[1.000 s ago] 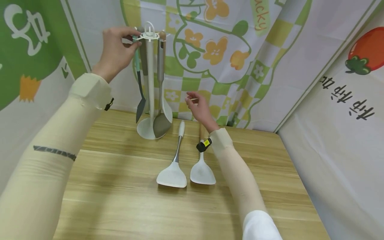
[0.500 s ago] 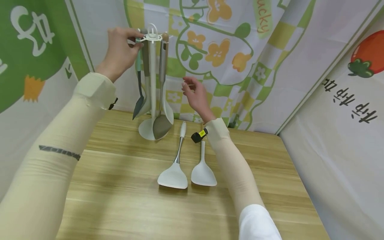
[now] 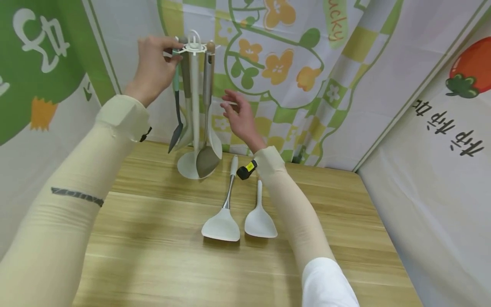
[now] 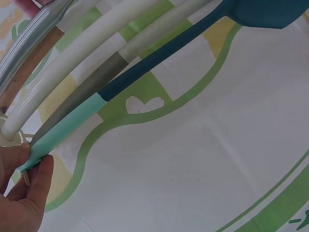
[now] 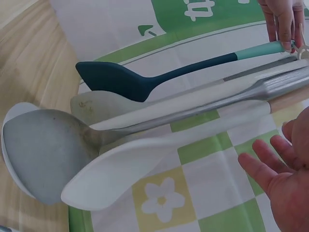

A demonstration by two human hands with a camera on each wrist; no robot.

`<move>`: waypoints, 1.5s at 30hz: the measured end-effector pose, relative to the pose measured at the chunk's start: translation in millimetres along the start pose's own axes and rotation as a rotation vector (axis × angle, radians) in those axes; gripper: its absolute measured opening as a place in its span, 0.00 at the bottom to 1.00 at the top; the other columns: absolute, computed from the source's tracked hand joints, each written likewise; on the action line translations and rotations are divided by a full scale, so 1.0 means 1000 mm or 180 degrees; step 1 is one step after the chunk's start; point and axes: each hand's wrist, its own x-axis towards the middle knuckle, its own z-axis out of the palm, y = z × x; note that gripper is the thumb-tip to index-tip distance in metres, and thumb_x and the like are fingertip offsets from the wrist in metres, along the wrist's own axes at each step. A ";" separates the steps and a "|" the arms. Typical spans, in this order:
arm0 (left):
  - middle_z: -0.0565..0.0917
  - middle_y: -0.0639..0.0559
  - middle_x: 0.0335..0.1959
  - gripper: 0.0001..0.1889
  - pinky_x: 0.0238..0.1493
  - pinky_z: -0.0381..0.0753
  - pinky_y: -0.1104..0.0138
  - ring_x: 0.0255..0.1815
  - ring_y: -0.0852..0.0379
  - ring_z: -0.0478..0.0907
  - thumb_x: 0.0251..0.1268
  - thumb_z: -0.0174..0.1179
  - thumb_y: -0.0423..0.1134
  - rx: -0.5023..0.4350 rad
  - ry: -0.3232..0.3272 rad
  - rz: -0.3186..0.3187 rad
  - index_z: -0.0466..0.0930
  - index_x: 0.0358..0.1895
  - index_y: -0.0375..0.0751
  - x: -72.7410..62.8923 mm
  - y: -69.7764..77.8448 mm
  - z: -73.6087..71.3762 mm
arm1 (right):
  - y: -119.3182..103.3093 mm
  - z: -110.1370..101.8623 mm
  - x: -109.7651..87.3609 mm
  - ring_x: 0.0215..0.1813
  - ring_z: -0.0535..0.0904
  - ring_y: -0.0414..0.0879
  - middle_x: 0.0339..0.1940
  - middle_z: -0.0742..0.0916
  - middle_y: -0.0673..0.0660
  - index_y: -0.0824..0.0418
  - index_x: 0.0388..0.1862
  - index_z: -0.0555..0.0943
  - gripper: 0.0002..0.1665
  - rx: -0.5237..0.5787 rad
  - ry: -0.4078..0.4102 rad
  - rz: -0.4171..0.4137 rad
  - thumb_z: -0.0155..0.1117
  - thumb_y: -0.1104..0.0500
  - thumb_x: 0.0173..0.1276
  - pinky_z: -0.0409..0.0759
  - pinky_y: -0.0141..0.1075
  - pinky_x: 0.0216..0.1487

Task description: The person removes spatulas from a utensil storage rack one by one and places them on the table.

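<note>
At the top of the white utensil rack (image 3: pixel 195 102), my left hand (image 3: pixel 153 66) pinches the mint handle end of a dark blue spatula (image 4: pixel 77 121) between thumb and fingers, right at its hook. Its blade hangs on the rack's left side. My right hand (image 3: pixel 239 117) is raised to the right of the rack, fingers loosely spread and holding nothing. Nearest to it hang a metal spatula (image 5: pixel 53 150) with a silver handle and a white spatula (image 5: pixel 120 169) with a wooden handle. A grey-handled utensil (image 4: pixel 87 92) hangs beside the blue one.
Two white spatulas lie on the wooden table (image 3: pixel 161 256): one with a metal neck (image 3: pixel 221 226), the other (image 3: pixel 261 224) partly under my right wrist. A patterned curtain (image 3: pixel 276 98) hangs close behind the rack. Printed fabric walls flank both sides.
My right hand has risen and moved left toward the rack, its fingers spreading. The left hand keeps its place at the rack's top, while the dark blue blade has swung slightly left.
</note>
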 end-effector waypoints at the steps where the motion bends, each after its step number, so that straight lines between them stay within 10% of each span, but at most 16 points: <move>1: 0.85 0.42 0.58 0.16 0.58 0.84 0.69 0.55 0.49 0.83 0.73 0.55 0.25 -0.0006 -0.0002 -0.0005 0.84 0.58 0.36 0.000 0.000 0.000 | -0.003 0.001 -0.001 0.66 0.77 0.65 0.66 0.76 0.74 0.75 0.73 0.65 0.26 -0.0045 -0.0016 -0.0044 0.50 0.70 0.79 0.83 0.46 0.63; 19: 0.85 0.41 0.59 0.16 0.60 0.84 0.65 0.57 0.48 0.84 0.74 0.54 0.25 0.0002 0.0026 0.0057 0.83 0.59 0.35 -0.005 0.002 -0.002 | -0.017 0.017 0.008 0.74 0.69 0.64 0.77 0.68 0.71 0.74 0.78 0.58 0.31 -0.0104 -0.0312 -0.0361 0.43 0.76 0.77 0.76 0.41 0.72; 45: 0.85 0.42 0.58 0.16 0.60 0.84 0.65 0.57 0.47 0.84 0.75 0.54 0.26 0.0019 0.0040 0.0119 0.84 0.59 0.36 -0.005 0.001 -0.002 | -0.020 0.023 0.016 0.61 0.79 0.65 0.62 0.78 0.75 0.77 0.72 0.66 0.27 -0.0174 -0.0119 -0.0485 0.50 0.75 0.76 0.83 0.46 0.60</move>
